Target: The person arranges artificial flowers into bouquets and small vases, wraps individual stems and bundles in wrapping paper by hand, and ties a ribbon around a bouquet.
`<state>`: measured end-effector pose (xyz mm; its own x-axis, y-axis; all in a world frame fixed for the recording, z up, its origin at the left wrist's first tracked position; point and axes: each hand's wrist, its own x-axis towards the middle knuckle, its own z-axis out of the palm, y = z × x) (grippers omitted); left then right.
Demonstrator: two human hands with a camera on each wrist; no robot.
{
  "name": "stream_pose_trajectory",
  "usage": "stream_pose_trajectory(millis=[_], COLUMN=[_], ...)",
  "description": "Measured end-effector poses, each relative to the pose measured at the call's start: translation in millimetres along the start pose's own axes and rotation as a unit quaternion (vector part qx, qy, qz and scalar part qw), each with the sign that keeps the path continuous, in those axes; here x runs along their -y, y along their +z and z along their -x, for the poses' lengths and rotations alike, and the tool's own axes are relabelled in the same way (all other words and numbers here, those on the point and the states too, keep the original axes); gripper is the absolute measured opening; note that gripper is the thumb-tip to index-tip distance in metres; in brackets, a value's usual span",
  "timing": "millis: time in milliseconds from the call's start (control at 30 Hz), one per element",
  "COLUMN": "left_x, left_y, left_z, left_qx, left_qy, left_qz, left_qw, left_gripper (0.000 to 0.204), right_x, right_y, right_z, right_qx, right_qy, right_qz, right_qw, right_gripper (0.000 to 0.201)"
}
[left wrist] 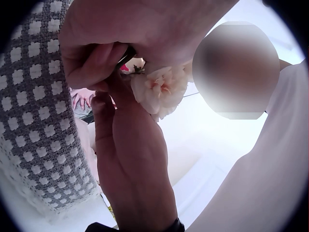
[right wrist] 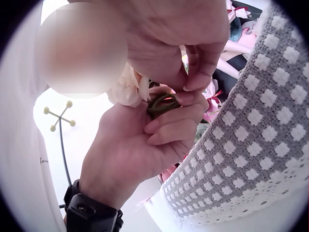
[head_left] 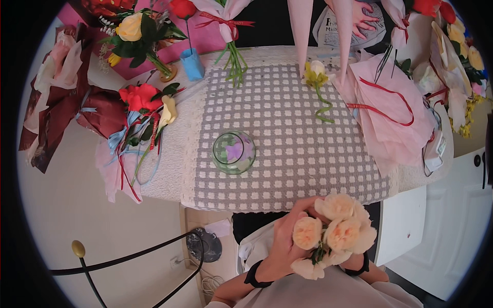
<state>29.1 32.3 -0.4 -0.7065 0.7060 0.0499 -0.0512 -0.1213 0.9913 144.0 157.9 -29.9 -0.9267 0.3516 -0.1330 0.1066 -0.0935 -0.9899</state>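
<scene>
In the head view a bunch of peach roses (head_left: 343, 233) is held low in front of the body, just off the table's near edge. My left hand (head_left: 287, 236) grips it from the left. The right wrist view shows the left fingers curled round green stems (right wrist: 163, 104), which bend in a loop beside a bloom. My right hand (right wrist: 178, 34) comes from above, its thumb and fingertip close together at the left fingertips; I cannot tell whether it pinches a stem. In the head view the blooms hide most of the right hand.
A glass bowl (head_left: 233, 167) with a purple flower stands on the checked cloth (head_left: 277, 154). Behind lies a pale flower with a curled stem (head_left: 322, 110). Pink wrapping paper (head_left: 393, 123) is at right, red flowers (head_left: 139, 97) at left. Another person's hand (head_left: 362, 23) rests across the table.
</scene>
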Motion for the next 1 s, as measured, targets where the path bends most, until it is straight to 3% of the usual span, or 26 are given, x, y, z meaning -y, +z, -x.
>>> stream_pose_trajectory(millis=[33,67,100,133,167,200,233,300,367,400,433,467,500,533,633,700,767,867,933,967,1000], left_x=[3.3,9.1,11.0,9.7,6.1,3.8,8.4,19.7,16.6,14.8,17.2,21.8,18.9,9.4,-3.4,-1.8,-2.4,-3.0,4.1,3.1,-0.2], left_y=[-0.2,-1.1,-2.0,-3.3,-5.2,-6.8,-8.3,-10.7,-14.5,-15.7,-15.4,-15.1,-14.4,-15.4,-14.2,-17.3,-17.5,-16.9,-18.2,-19.4,-21.9], left_z=[0.3,0.7,0.1,-0.7,-2.3,-3.1,0.2,8.3,8.7,8.6,10.5,13.7,11.8,10.3,7.9,8.3,7.3,6.6,7.9,8.0,7.3], left_qx=[-0.001,-0.010,-0.018,-0.020,-0.034,-0.047,-0.049,-0.033,-0.009,0.016,0.019,0.026,0.033,0.033,0.030,0.044,0.057,0.066,0.054,0.056,0.078], left_qy=[0.001,0.016,0.031,0.032,0.113,0.191,0.192,0.042,0.068,0.093,0.092,0.054,0.016,0.028,0.083,0.087,0.090,0.043,0.118,0.118,0.036], left_qz=[0.001,0.005,0.008,0.009,-0.083,-0.174,-0.175,-0.018,-0.028,-0.038,-0.036,0.001,0.038,-0.070,-0.144,-0.142,-0.141,-0.047,-0.091,-0.090,-0.022], left_qw=[1.000,1.000,0.999,0.999,0.990,0.965,0.965,0.998,0.997,0.995,0.995,0.998,0.999,0.997,0.986,0.985,0.984,0.996,0.987,0.987,0.996], left_gripper=[0.032,0.030,0.030,0.030,0.027,0.025,0.025,0.022,0.022,0.024,0.024,0.029,0.034,0.044,0.046,0.046,0.047,0.046,0.047,0.047,0.050], right_x=[-19.5,-31.3,-28.9,-22.9,-14.9,5.2,11.8,18.4,16.7,14.2,15.6,21.4,26.5,30.1,24.5,23.9,28.6,26.5,28.2,28.7,27.6], right_y=[4.5,6.7,4.4,-0.5,-2.9,18.5,20.9,22.7,18.0,10.9,7.6,4.5,3.9,3.5,6.1,4.8,1.6,3.3,3.0,3.0,3.4], right_z=[2.6,4.6,5.2,6.7,7.6,-7.2,-9.4,-10.4,-6.7,-6.5,-7.4,-12.5,-14.9,-16.3,-19.4,-22.0,-25.8,-25.9,-24.3,-23.2,-22.5], right_qx=[-0.036,-0.068,-0.067,-0.055,-0.036,-0.113,-0.111,-0.091,-0.106,-0.064,-0.020,-0.031,-0.034,-0.043,-0.075,-0.096,-0.094,-0.080,-0.077,-0.073,-0.075], right_qy=[0.055,0.105,0.105,0.055,-0.003,-0.103,-0.103,-0.036,-0.039,-0.102,-0.159,-0.168,-0.168,-0.166,-0.185,-0.207,-0.257,-0.222,-0.218,-0.213,-0.212], right_qz=[-0.292,-0.558,-0.557,-0.249,0.089,-0.040,-0.040,-0.287,-0.213,-0.033,0.149,0.230,0.232,0.238,0.218,0.192,0.247,0.184,0.176,0.168,0.169], right_qw=[0.954,0.820,0.821,0.965,0.995,0.987,0.988,0.953,0.970,0.992,0.976,0.958,0.958,0.956,0.955,0.955,0.929,0.954,0.957,0.960,0.960], right_gripper=[0.075,0.070,0.070,0.064,0.060,0.039,0.039,0.041,0.043,0.049,0.056,0.039,0.039,0.034,0.029,0.028,0.028,0.028,0.028,0.028,0.028])
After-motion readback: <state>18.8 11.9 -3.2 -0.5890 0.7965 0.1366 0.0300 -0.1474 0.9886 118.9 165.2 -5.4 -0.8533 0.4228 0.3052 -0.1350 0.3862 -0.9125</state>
